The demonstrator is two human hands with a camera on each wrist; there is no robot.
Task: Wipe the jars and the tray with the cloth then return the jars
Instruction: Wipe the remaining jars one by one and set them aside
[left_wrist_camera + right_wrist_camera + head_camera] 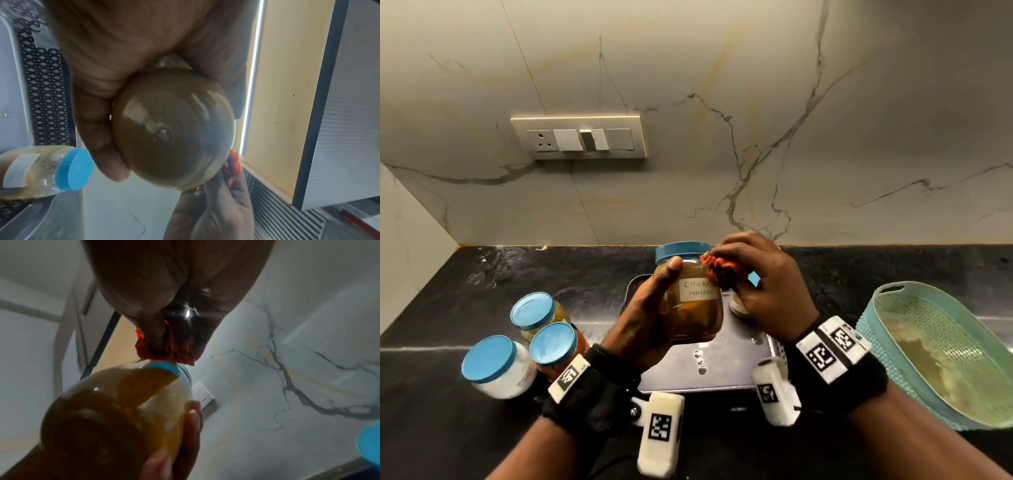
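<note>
- The left hand (650,315) grips a jar of brown powder (693,298) lifted above the tray (722,370), at the centre of the head view; its thumb lies up the jar's front and its fingers curl round the far side.
- The jar has a blue lid (683,250) and a white handwritten label (698,289), partly covered by the cloth.
- The right hand (760,284) is closed round a bunched orange-red cloth (717,269) and presses it against the jar's upper right shoulder, just below the lid.
- From the left wrist, the jar's round base (172,128) fills the middle of the frame, with the left hand's fingers (96,129) curled round its side and a strip of cloth (233,168) at its lower right edge.
- From the right wrist, the cloth (176,353) touches the jar at its lid (164,367).
- The grey tray lies on the black surface (465,274), below the raised jar.
- A second jar (41,172) lies on its side in the tray; in the head view it is mostly hidden behind the right hand.
- Three more blue-lidded jars stand together on the surface in the lower left of the head view: one with white contents (494,366), one with red (556,347), one with yellowish (537,313).
- A teal basket (941,349) sits at the right edge of the head view.
</note>
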